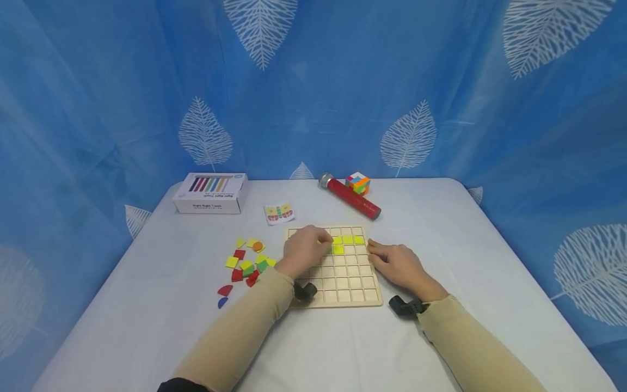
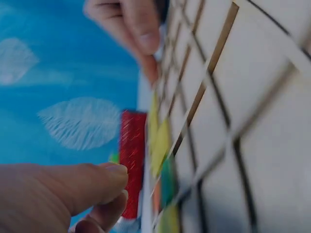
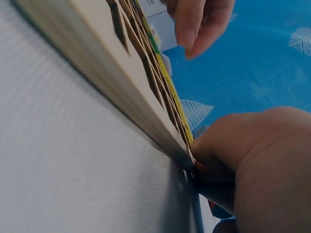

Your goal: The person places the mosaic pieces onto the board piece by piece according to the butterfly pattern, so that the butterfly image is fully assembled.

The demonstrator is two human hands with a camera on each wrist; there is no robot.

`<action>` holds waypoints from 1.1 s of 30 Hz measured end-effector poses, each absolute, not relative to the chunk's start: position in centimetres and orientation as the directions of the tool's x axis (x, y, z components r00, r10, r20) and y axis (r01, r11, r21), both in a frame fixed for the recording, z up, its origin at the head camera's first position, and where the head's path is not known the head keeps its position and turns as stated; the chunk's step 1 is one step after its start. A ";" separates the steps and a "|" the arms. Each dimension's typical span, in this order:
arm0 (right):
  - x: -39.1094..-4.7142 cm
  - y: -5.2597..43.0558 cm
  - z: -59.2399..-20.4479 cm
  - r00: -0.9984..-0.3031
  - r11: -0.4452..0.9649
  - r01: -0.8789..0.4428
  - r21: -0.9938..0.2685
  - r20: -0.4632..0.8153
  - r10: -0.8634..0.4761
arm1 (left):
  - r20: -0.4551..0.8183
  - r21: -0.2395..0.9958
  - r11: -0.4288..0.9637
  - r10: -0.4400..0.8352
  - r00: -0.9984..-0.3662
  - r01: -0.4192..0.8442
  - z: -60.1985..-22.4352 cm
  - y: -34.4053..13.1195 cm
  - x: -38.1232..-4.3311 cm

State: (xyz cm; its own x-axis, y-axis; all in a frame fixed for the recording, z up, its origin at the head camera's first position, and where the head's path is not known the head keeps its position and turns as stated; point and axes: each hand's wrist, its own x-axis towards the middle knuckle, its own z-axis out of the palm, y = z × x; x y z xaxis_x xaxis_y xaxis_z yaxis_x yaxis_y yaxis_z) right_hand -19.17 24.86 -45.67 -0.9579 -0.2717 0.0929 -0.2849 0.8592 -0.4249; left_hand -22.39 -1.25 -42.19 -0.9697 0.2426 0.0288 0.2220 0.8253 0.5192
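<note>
A wooden grid board (image 1: pixel 343 283) lies on the table with several yellow square pieces (image 1: pixel 348 239) set in its upper right cells. My left hand (image 1: pixel 306 249) hovers over the board's upper part, hiding some cells. In the left wrist view its thumb and fingers (image 2: pixel 92 182) are bent close together, with no piece visible between them; a green piece (image 2: pixel 167 179) sits in the grid beyond. At the board's right edge, my right hand (image 1: pixel 399 265) holds the rim. The right wrist view has its fingers (image 3: pixel 228 141) against the board's side (image 3: pixel 126 87), partly hiding the contact.
Left of the board lie loose yellow, red and green pieces (image 1: pixel 232 262), with a blue one (image 1: pixel 222 302) nearer. Behind stand a white box (image 1: pixel 210 201), a butterfly picture card (image 1: pixel 279 213), a red microphone-shaped tube (image 1: pixel 352 198) and a puzzle cube (image 1: pixel 358 184).
</note>
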 end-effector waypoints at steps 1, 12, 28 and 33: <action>-19.2 24.9 -45.6 -0.959 0.862 -0.282 -0.422 0.089 -0.270 | 0.023 0.542 0.818 0.217 -0.976 0.194 -42.0 -2.2 -22.1; -18.8 25.8 -45.4 -0.968 0.883 -0.250 -0.396 0.099 -0.229 | -0.010 0.656 0.752 -0.070 -0.998 -0.059 -42.3 -14.6 -21.8; -19.1 24.9 -45.6 -0.962 0.871 -0.274 -0.408 0.095 -0.258 | -0.050 0.577 0.809 -0.107 -0.993 -0.116 -44.6 -15.9 -21.8; -19.2 24.7 -45.6 -0.962 0.870 -0.273 -0.411 0.088 -0.260 | -0.045 0.567 0.816 -0.106 -0.993 -0.113 -44.5 -16.1 -21.6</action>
